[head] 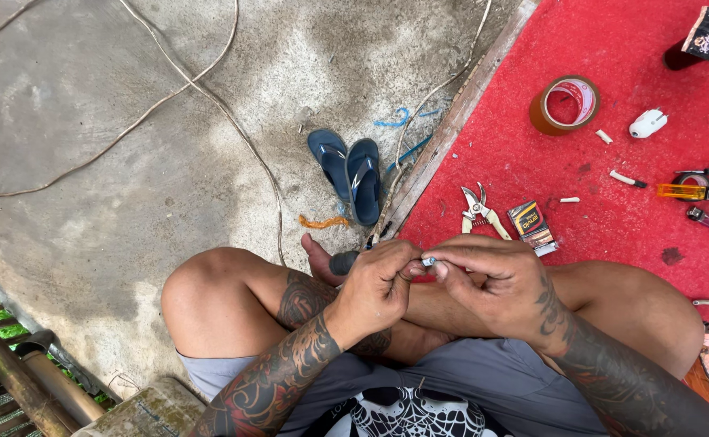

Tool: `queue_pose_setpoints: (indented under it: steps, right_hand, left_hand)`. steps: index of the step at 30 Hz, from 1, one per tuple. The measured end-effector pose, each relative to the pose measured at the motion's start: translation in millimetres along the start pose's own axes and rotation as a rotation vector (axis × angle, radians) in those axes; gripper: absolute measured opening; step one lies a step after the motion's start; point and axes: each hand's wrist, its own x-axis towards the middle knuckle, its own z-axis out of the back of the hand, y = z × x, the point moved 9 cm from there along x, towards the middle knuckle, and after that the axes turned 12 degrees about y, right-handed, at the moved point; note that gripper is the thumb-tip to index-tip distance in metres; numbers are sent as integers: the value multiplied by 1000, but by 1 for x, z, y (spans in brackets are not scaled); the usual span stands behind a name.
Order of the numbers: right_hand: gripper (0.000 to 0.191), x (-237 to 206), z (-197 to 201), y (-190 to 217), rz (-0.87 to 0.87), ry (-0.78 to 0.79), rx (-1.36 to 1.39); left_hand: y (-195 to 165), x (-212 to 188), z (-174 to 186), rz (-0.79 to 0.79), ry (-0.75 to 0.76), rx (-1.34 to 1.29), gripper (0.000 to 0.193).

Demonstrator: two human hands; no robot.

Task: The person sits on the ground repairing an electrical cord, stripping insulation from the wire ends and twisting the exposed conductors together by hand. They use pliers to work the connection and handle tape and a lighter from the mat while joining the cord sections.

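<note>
Metal glints where we pinch a small piece (428, 261) between both hands, left hand (374, 290) and right hand (496, 287) clenched on it above our knees; pruning shears (479, 210) lie unused on the red mat (613, 146) beyond.

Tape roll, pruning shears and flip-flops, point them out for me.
tape roll (545, 114): head view, on its brown outer wall, left side.
pruning shears (476, 207): head view, on the pivot below the blades.
flip-flops (363, 181): head view, on the right sandal's strap.

Blue sandals (353, 174) lie on the concrete floor (87, 162); tape roll (565, 105), pruning shears (479, 210) and possibly a lighter (681, 191) sit far right on the red mat (532, 154).
</note>
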Motion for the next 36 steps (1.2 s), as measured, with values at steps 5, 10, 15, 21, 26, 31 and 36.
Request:
queue_pose_setpoints:
  steps: [5,10,15,21,26,31,36]
  right_hand:
    - [25,14,0,9,-42,-45,-110]
    - [18,44,-8,29,52,-125,-69]
    - [19,82,-31,34,79,-24,178]
    - [20,107,-39,48,93,54,60]
    - [18,122,-49,48,49,51,-12]
    - [15,123,-56,47,137,15,-26]
    - [15,110,-57,40,182,-83,55]
  left_hand:
    - [-3,7,17,-22,-25,91,10]
    - [-7,10,49,-27,-95,166,14]
    - [17,0,89,85,-130,-3,8]
    - [41,-10,105,136,-184,-130,10]
    - [30,-16,122,48,-246,61,10]
    - [17,-20,124,-62,-208,281,19]
    - [27,-19,118,-60,-263,70,10]
